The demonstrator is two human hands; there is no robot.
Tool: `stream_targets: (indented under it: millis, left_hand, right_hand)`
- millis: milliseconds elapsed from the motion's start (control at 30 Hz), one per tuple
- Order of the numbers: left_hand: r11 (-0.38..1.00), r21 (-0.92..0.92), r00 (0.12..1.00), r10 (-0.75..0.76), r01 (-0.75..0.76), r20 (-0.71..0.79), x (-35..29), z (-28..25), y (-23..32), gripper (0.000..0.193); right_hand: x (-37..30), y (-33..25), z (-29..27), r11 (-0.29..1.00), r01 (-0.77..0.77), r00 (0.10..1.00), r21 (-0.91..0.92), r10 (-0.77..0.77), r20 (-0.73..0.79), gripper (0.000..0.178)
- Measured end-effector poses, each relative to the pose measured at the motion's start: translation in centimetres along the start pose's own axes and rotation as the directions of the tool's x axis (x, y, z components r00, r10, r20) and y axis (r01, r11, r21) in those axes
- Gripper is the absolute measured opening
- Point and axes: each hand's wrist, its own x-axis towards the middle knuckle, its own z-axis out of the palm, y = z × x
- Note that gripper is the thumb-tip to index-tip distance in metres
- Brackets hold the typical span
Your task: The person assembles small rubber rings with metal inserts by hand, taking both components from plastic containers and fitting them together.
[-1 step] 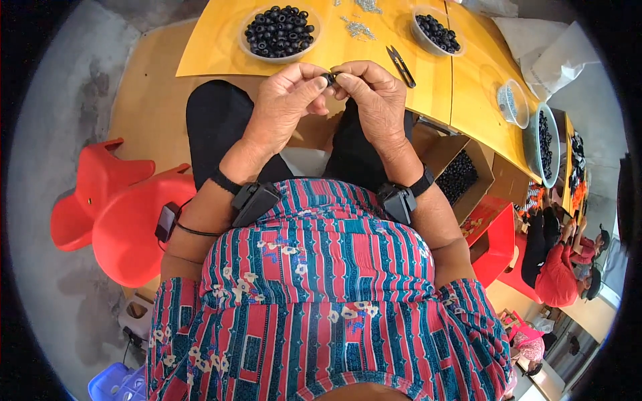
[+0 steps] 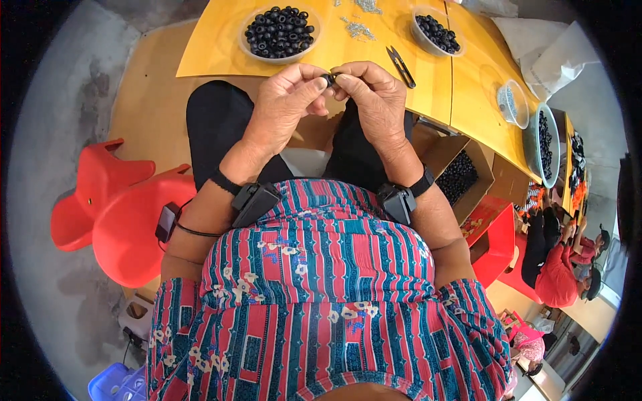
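Just past the table's near edge, my left hand (image 2: 292, 93) and my right hand (image 2: 372, 93) meet fingertip to fingertip. Between them is a small, round black piece (image 2: 328, 79), pinched by thumb and finger on both sides and mostly covered. It resembles the round black pieces with holes (image 2: 277, 32) heaped in a clear bowl (image 2: 243, 42) beyond my left hand. A pair of black thread snips (image 2: 400, 66) lies on the yellow table (image 2: 348, 53), right of my right hand.
Small silvery bits (image 2: 359, 30) lie at the back. Another bowl of black pieces (image 2: 437, 35), a tub of pale bits (image 2: 511, 103) and a large basin (image 2: 548, 147) line the right. A cardboard box (image 2: 445, 150) holds black pieces below. Red stools (image 2: 134, 220) stand left; other people sit far right.
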Motion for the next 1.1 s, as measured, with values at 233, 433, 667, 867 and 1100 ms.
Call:
stream_targets:
  millis: [233, 433, 667, 867, 1100]
  left_hand:
    - [0.995, 0.085, 0.999, 0.045, -0.043, -0.020, 0.0, 0.1, 0.0, 0.018]
    - [0.988, 0.126, 0.994, 0.096, -0.090, -0.046, 0.0, 0.3, 0.0, 0.021]
    - [0.986, 0.121, 0.984, 0.130, -0.116, -0.123, -0.2, 1.0, -0.3, 0.017]
    - [0.991, 0.050, 0.980, 0.129, -0.123, -0.149, -0.1, 1.6, -0.7, 0.019]
    - [0.999, 0.007, 0.993, 0.045, -0.045, -0.105, 0.0, 0.9, -0.4, 0.020]
  right_hand:
    - [0.2, 0.2, 0.0, 0.960, 0.189, 0.982, -0.207, -0.187, 0.026, 0.005]
    - [0.0, 0.0, 0.3, 0.995, 0.077, 0.996, -0.061, -0.080, -0.045, 0.005]
    - [-0.3, 0.3, 0.8, 0.992, 0.116, 0.988, -0.050, -0.121, -0.094, 0.004]
    - [-0.3, 0.6, 1.2, 0.976, 0.192, 0.966, -0.108, -0.207, -0.154, 0.001]
    - [0.1, 0.7, 0.6, 0.972, 0.206, 0.972, -0.109, -0.216, -0.091, 0.005]
